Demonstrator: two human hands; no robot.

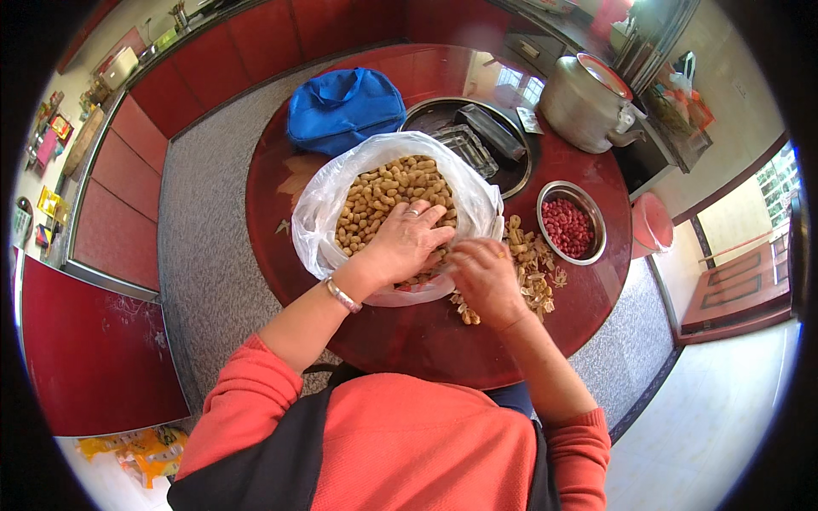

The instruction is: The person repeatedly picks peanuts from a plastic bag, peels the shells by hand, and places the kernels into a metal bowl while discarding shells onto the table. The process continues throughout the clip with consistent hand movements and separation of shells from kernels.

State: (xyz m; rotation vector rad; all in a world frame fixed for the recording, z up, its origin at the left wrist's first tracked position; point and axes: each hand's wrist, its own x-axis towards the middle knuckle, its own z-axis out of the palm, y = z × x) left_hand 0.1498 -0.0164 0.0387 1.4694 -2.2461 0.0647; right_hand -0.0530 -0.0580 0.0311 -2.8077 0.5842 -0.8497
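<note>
A white plastic bag (pixel 323 191) stands wide open on the round red table, filled with unshelled peanuts (pixel 377 198). My left hand (pixel 409 239), with a ring and a bracelet, lies palm down over the peanuts, fingers spread; its palm side is hidden. At the bag's near right rim is my right hand (pixel 484 274), blurred, with curled fingers. I cannot tell whether it holds anything. Broken peanut shells (pixel 533 281) lie in a heap beside and partly behind that hand. To the right, a steel bowl (pixel 601 241) contains red-skinned shelled peanuts (pixel 565 228).
A blue fabric bag (pixel 348 112) is behind the plastic bag. Next to it, a dark round tray (pixel 521 182) bears a glass dish (pixel 470 150) and a dark box (pixel 492 131). A large metal kettle (pixel 578 108) stands at the far right, above a pink bucket (pixel 652 223) off the table.
</note>
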